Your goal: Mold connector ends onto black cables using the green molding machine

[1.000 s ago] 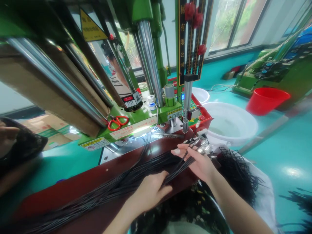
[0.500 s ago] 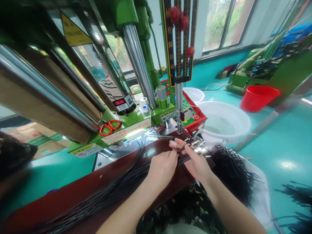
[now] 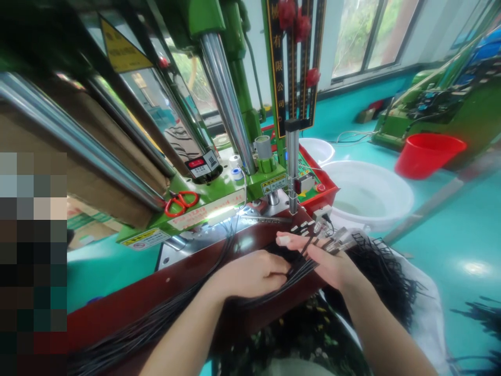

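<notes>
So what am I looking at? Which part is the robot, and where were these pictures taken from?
There is no robot here: these are a person's own bare hands, seen by one camera worn on the head, looking forward and down.

The right hand holds a bunch of thin black cables, with shiny ends sticking out past the fingers. The left hand is at the same bunch, but its fingertips are too hidden to tell how firm its grip is. More cables trail over the dark red table.

Behind it stands a green machine with steel columns; red-handled scissors lie on it. On the floor beyond are a white tub and a red bucket.
</notes>
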Motion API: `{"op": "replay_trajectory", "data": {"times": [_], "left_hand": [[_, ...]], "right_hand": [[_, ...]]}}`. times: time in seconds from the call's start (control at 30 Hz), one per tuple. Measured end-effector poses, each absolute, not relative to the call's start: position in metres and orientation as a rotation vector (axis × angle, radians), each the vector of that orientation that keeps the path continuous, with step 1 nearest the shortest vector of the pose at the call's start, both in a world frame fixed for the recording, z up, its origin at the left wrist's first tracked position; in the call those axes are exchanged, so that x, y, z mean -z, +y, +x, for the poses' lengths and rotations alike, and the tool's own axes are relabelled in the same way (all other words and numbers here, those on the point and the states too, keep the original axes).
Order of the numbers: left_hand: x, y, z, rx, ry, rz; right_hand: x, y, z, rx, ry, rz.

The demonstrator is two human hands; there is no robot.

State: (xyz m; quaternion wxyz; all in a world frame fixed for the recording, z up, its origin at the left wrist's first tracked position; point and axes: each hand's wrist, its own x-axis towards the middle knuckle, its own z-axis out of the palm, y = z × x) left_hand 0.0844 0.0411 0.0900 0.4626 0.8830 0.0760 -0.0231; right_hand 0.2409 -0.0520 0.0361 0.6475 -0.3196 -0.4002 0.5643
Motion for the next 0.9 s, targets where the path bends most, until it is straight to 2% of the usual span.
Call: {"op": "replay_trajectory", "data": {"times": [0.13,0.2,0.33,0.47,0.9], "left_hand": [[-0.059,0.031,0.112,-0.086,0.238,1.545],[-0.044,0.021,0.123,-0.169,0.381,1.429],[-0.027,0.009,0.131,-0.371,0.591,1.355],[-0.023,0.009,0.130,-0.462,0.644,1.323],[-0.010,0.011,0.129,-0.465,0.607,1.300]], "right_hand": [[-0.027,-0.048,0.247,-1.472,-0.922,-0.807],[-0.024,-0.045,0.247,-1.430,-0.823,-0.835],[-0.018,-0.043,0.245,-1.154,-0.598,-0.844],[-0.013,-0.043,0.246,-0.961,-0.600,-0.981],[-0.015,-0.040,0.250,-1.007,-0.575,-1.017]]}}
